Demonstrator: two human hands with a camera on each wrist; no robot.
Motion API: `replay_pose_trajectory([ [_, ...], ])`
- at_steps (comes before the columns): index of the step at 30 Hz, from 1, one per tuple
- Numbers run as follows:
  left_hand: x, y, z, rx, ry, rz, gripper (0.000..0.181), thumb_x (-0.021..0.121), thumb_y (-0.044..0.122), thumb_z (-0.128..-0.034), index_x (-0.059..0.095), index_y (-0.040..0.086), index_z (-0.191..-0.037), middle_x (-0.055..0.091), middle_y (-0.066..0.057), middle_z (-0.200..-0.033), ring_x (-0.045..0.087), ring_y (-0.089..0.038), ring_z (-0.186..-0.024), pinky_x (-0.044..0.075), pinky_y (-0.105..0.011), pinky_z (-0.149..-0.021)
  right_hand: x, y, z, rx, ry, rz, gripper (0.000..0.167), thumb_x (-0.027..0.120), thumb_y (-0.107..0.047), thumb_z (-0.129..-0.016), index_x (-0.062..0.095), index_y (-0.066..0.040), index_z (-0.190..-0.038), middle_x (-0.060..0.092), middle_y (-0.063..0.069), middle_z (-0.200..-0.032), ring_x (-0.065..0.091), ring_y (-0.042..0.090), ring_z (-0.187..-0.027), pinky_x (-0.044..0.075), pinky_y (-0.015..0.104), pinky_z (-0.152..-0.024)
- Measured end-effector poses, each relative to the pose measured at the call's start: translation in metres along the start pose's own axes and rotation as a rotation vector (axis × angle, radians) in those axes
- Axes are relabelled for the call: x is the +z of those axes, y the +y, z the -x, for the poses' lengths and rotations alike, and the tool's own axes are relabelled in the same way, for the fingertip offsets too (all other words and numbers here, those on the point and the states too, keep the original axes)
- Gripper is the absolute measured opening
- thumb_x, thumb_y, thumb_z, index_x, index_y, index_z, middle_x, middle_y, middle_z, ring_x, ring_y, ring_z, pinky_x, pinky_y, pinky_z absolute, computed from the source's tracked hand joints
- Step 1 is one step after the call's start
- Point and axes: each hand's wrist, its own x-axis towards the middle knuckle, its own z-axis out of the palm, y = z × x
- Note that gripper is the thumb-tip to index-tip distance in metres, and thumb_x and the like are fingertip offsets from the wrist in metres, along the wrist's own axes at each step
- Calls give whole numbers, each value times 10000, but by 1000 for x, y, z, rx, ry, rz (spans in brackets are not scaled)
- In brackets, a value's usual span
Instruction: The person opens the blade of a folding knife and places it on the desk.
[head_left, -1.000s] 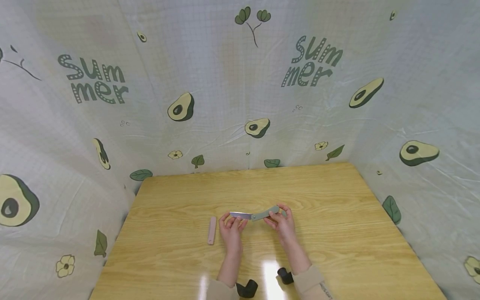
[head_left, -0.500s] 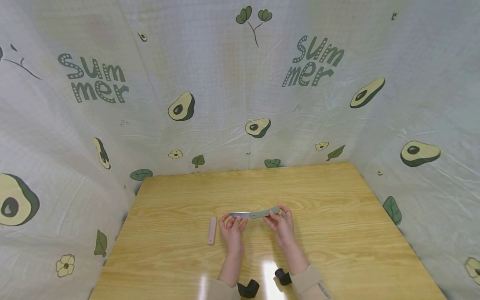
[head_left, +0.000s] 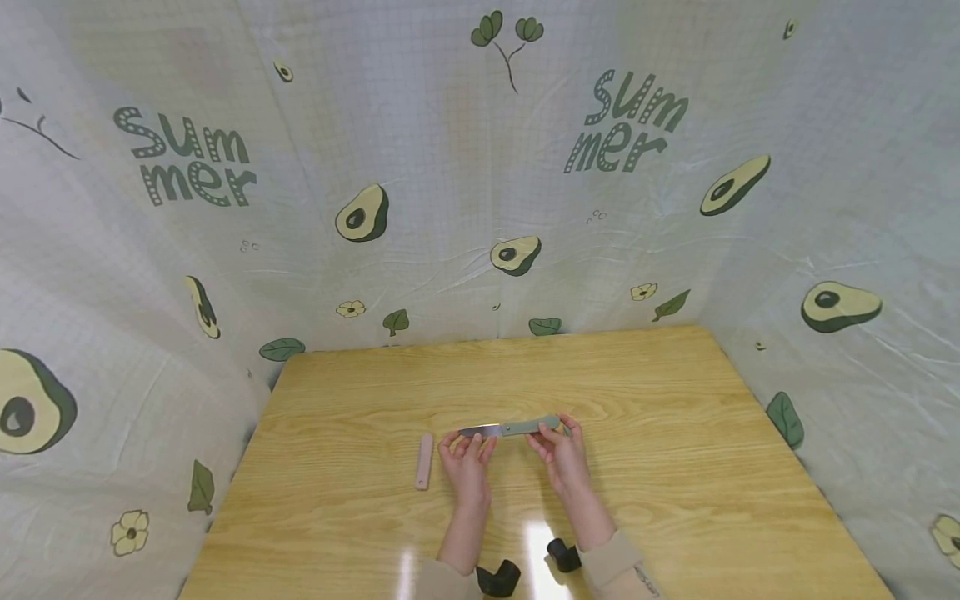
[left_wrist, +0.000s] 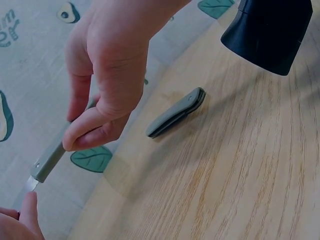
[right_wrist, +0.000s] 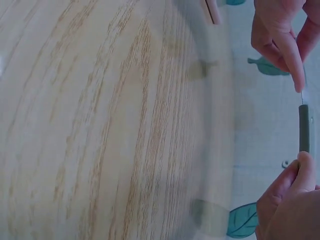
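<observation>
A folding knife with a grey-green handle (head_left: 519, 428) and a shiny blade (head_left: 483, 431) is held level above the table, its blade in line with the handle. My left hand (head_left: 467, 473) pinches the blade between thumb and fingers. At the handle's far end, my right hand (head_left: 566, 462) grips with thumb and fingertips; the left wrist view shows this right hand (left_wrist: 107, 95) from the side. A second grey-green folded knife (left_wrist: 177, 112) lies on the table, mostly hidden behind my right hand in the head view. Left of my left hand lies a pink folded knife (head_left: 423, 461).
The wooden table (head_left: 360, 400) is bordered by hanging cloth (head_left: 435, 167) printed with avocados at the back and both sides. A black wrist-worn piece (head_left: 498, 578) sits by the left sleeve, and another black piece (head_left: 562, 554) by the right one.
The green knife's blade and handle were bent at a slight angle and now stand in a straight line. The right hand has dropped slightly; the pink knife has not moved.
</observation>
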Motion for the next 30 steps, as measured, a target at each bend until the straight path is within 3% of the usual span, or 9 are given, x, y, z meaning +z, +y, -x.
replay_pose_trajectory([
  [6,0,1,-2,16,31,-14,394,520,-119,-929,276,-40,-1228,531,-130,-950,649,-155,-836,588,-330,-857,0,1,-3,-26,-38,9,476,437,44,-1001,185,0,-1403,412,189,-1153,612,170,-913,513,346,-990],
  [11,-2,0,-6,17,80,-19,510,549,-105,-927,242,-82,-1334,543,-144,-973,663,-166,-833,573,-333,-894,-2,-1,-8,-57,-52,103,452,440,19,-1012,260,97,-1419,501,141,-1112,637,135,-898,531,281,-957],
  [15,-4,-1,-9,26,100,-24,530,570,-91,-923,260,-92,-1353,543,-137,-964,663,-165,-832,570,-324,-899,-5,-3,-14,-78,-15,176,428,483,31,-991,340,150,-1376,553,89,-1033,650,114,-870,555,230,-898],
  [21,-6,-4,-13,39,86,-45,477,582,-102,-906,315,-113,-1301,545,-91,-919,655,-145,-823,578,-320,-883,-4,-1,-23,-124,60,214,344,542,74,-949,416,184,-1249,593,126,-974,670,133,-834,581,207,-812],
  [26,-10,-3,-18,4,60,-109,490,589,-79,-913,328,-124,-1325,562,-131,-966,660,-165,-859,582,-328,-876,-9,-1,-28,-107,28,310,379,573,58,-939,447,183,-1273,600,213,-1083,666,218,-967,561,305,-915],
  [30,-15,-3,-24,-44,49,-160,480,573,-94,-916,342,-147,-1334,568,-146,-984,652,-175,-883,580,-351,-884,-14,-1,-32,-82,-25,441,467,605,38,-921,426,182,-1328,561,254,-1152,640,227,-982,562,325,-924],
])
